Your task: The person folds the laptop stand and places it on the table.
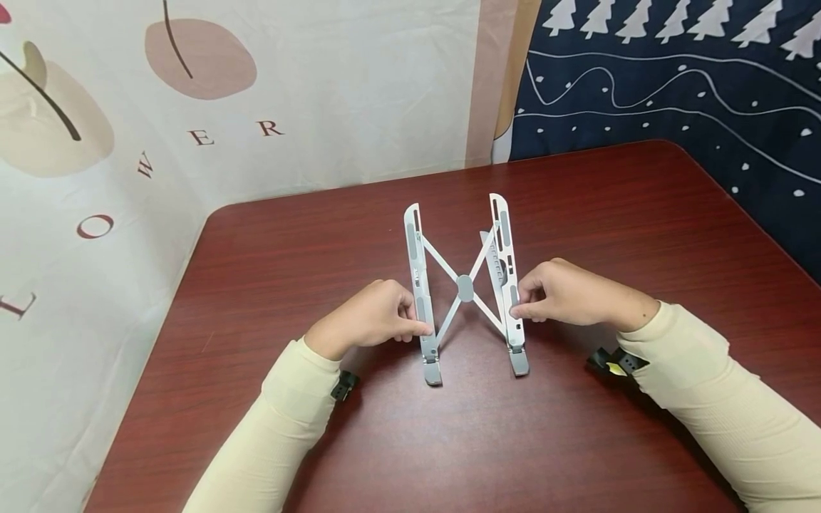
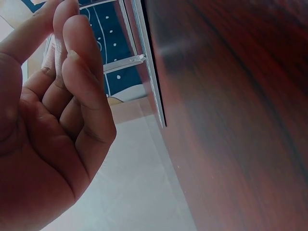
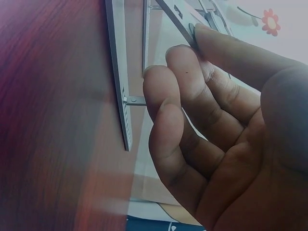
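Observation:
A silver folding laptop stand (image 1: 465, 288) stands on the table, its two long side rails joined by an X of thin crossbars with a grey oval hub. Grey pads line the rails, and small flip-up feet point towards me at the front. My left hand (image 1: 375, 317) pinches the left rail near its front end, thumb on top. On the other side my right hand (image 1: 567, 293) pinches the right rail between thumb and fingers. The right wrist view shows the upper rail (image 3: 180, 19) at the thumb tip, with a lower bar (image 3: 119, 72) close over the table.
The dark red wooden table (image 1: 500, 449) has rounded back corners. Behind it hangs a pale cloth (image 1: 359, 92) with printed letters, beside a navy cloth (image 1: 641, 85) with white trees. Dark straps (image 1: 345, 385) sit at both wrists.

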